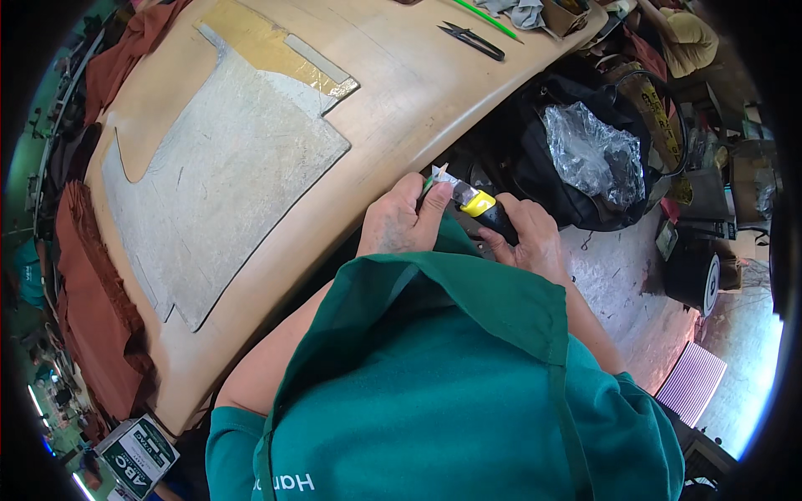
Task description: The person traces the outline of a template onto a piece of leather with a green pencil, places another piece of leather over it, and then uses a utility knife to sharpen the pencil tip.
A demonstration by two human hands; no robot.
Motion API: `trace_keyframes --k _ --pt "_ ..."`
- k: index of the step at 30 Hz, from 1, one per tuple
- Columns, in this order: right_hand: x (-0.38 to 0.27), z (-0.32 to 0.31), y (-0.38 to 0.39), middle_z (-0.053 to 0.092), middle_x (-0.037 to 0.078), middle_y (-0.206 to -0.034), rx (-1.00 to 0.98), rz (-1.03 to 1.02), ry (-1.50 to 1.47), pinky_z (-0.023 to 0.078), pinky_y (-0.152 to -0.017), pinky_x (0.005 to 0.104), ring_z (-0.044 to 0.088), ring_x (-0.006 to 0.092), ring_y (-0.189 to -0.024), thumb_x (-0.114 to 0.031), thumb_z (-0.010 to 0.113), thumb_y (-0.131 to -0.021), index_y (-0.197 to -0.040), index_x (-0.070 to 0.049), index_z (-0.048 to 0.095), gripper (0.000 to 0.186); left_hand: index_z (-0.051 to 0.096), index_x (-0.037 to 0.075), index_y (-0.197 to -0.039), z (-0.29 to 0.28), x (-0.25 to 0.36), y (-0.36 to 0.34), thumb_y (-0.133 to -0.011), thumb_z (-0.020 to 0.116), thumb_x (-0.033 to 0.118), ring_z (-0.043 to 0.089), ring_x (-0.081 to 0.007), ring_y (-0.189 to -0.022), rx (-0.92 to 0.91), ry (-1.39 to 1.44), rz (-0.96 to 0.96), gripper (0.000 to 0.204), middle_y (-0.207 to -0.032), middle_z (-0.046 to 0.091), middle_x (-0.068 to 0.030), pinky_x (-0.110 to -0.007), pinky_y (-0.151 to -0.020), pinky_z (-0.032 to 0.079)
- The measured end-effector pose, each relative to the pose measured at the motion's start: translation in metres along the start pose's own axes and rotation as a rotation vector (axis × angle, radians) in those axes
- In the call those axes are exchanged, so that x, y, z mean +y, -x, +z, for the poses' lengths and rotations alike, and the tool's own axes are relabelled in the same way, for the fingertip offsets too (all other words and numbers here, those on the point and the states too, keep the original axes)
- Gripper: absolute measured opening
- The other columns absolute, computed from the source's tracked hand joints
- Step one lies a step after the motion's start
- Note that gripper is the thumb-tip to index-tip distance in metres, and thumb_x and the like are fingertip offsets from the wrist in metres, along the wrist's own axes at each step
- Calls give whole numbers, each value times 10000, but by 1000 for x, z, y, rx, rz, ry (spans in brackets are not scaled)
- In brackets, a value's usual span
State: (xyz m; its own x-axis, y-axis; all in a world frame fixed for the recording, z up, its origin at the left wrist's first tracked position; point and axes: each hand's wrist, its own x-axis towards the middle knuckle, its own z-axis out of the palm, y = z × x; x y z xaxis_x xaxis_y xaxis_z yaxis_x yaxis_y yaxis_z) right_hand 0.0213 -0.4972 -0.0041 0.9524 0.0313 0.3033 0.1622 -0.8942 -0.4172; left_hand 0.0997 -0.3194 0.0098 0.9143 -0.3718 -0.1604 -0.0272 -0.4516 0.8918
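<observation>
My left hand (399,219) is closed, thumb and fingers pinching a pencil (428,183). A bit of its green side and a pale wooden tip show; the rest is hidden by my fingers. My right hand (535,237) wraps round the black handle of a utility knife (480,205) with a yellow band. The knife's blade end reaches to the pencil tip beside my left thumb. Both hands are above my lap, just off the table's near edge. Below them the upper edge of my green apron (501,288) stands out from my chest.
On the tan table (401,125) lies a large grey pattern sheet (225,175) with yellowish tape. Thread snips (473,42) and another green pencil (489,20) lie farther off. Rust-coloured cloth (92,309) hangs at the left edge. A black bag (535,159) with clear plastic stands at right.
</observation>
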Motion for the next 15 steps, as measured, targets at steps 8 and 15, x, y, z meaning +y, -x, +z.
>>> trace_keyframes --k 8,15 --pt "8 2 -3 558 181 -782 115 134 -80 447 -642 395 554 351 -718 -274 622 -790 -1041 13 517 396 459 28 -747 -5 -7 -2 -888 510 354 351 -104 -512 -2 78 65 359 -534 391 -20 -284 -465 309" --pt "2 2 -7 557 157 -749 3 -50 -185 444 -586 391 552 312 -676 -318 672 -736 -1024 -5 536 447 426 60 -959 -12 -18 -1 -931 416 197 307 -52 -558 -331 945 -140 141 -666 350 36 -193 -491 273"
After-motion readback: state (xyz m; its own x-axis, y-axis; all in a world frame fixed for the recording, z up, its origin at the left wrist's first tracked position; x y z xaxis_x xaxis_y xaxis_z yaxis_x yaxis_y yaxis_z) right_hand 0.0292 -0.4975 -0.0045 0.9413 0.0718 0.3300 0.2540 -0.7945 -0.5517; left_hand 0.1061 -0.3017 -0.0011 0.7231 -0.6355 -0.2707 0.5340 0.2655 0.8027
